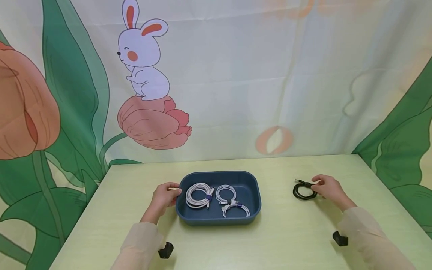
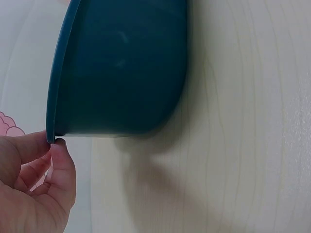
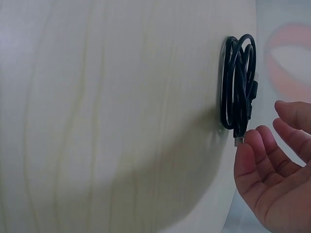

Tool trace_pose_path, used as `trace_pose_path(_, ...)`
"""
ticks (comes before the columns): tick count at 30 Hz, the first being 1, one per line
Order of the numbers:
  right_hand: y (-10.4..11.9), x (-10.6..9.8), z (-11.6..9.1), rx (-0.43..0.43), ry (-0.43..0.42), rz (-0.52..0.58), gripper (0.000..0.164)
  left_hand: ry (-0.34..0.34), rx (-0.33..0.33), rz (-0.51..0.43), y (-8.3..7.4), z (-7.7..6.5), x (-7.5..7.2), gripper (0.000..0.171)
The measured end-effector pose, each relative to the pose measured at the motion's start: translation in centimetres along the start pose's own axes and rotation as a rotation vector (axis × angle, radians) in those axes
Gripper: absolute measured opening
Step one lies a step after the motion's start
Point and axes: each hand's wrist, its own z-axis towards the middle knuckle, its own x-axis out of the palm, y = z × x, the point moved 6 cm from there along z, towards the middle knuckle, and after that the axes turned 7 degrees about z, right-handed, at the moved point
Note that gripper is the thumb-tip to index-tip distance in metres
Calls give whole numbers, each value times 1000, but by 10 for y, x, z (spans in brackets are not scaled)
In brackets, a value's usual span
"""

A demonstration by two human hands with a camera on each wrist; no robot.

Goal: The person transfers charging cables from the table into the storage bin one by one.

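Note:
A dark blue plastic bin (image 1: 218,221) stands on the table with white coiled cables (image 1: 199,195) inside. At its left end my left hand (image 1: 164,196) pinches the rim between thumb and finger; the left wrist view has the bin's outer wall (image 2: 121,73) and the left hand (image 2: 39,179) at the lip. Off to the right lies a black coiled cable (image 1: 305,191), bound with a tie. My right hand (image 1: 329,190) is beside it, thumb and fingers parted. Close up, the right hand's fingertips (image 3: 250,138) are right at the metal plug (image 3: 238,141) of the cable (image 3: 238,82).
Two black wrist-worn pieces show, one by the left sleeve (image 1: 165,250) and one by the right sleeve (image 1: 340,239). The pale wood-grain table (image 1: 276,232) ends at a printed curtain (image 1: 222,93) with a rabbit and tulips.

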Motion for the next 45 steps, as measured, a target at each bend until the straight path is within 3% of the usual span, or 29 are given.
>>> trace_pose_path(32,-27,11,1,140,-49,59,36,-4,-14,3,0,-1,-1,27)
trace_pose_path(45,-30,10,5,152,-85,-1,31,-1,-4,6,1,1,0,28)
